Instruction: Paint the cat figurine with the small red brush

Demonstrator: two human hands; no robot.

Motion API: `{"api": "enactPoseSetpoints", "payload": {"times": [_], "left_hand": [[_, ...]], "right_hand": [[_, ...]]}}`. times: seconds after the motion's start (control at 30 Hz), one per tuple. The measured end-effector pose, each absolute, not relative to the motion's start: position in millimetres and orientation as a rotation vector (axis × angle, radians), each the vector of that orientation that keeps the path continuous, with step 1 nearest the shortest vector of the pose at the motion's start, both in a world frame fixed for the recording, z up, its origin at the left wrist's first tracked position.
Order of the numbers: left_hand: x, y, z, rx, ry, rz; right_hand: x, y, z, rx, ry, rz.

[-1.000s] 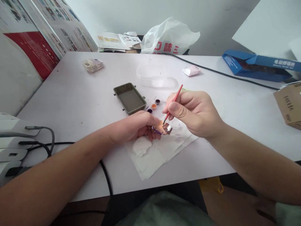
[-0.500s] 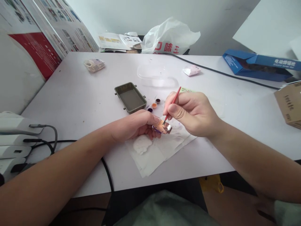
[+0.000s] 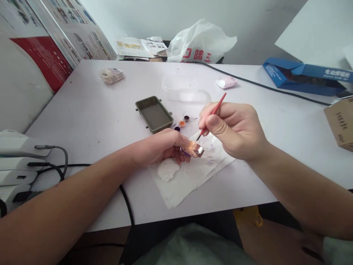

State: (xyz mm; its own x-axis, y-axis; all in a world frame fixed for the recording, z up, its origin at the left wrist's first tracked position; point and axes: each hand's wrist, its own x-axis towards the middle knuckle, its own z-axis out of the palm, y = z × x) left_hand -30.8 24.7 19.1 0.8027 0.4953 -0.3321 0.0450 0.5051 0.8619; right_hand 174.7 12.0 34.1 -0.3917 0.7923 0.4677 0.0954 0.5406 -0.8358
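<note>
My left hand [image 3: 172,145] grips a small painted figurine [image 3: 192,148], orange, brown and purple with a white unpainted part at its right end. Between the thumb and fingers of my right hand [image 3: 230,125] is a paintbrush [image 3: 213,112] with a red handle. Its dark bristles are at the figurine's upper edge; whether they touch it I cannot tell. Beneath both hands lie white tissues [image 3: 176,189], with a white moulded piece [image 3: 167,170] on them near my left hand. Small paint pots [image 3: 182,124], dark and orange, stand just beyond the figurine.
An olive-green open tray [image 3: 154,114] stands behind my left hand. Farther back are a clear plastic lid [image 3: 186,90] and two small packets [image 3: 111,76]. A black cable [image 3: 264,89] runs toward a blue box [image 3: 306,77] and a cardboard box [image 3: 340,121]. Chargers [image 3: 19,165] crowd the left edge.
My right hand has moved up and to the right with the paintbrush, drawing the bristles from the figurine's middle to its upper edge. My left hand has hardly moved.
</note>
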Motion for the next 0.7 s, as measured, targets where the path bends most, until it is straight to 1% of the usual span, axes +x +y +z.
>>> {"api": "enactPoseSetpoints", "payload": {"times": [0.33, 0.5, 0.7], "left_hand": [[-29.1, 25.1, 16.5, 1.060, 0.628, 0.317], [-28.6, 24.8, 20.6, 1.062, 0.638, 0.295], [-27.2, 24.4, 21.9, 1.062, 0.677, 0.279]], "right_hand": [[173.7, 10.9, 30.3, -0.738, -1.902, 0.969], [177.4, 13.0, 29.7, -0.655, -1.950, 0.929], [179.7, 14.7, 29.9, -0.670, -1.979, 0.875]]}}
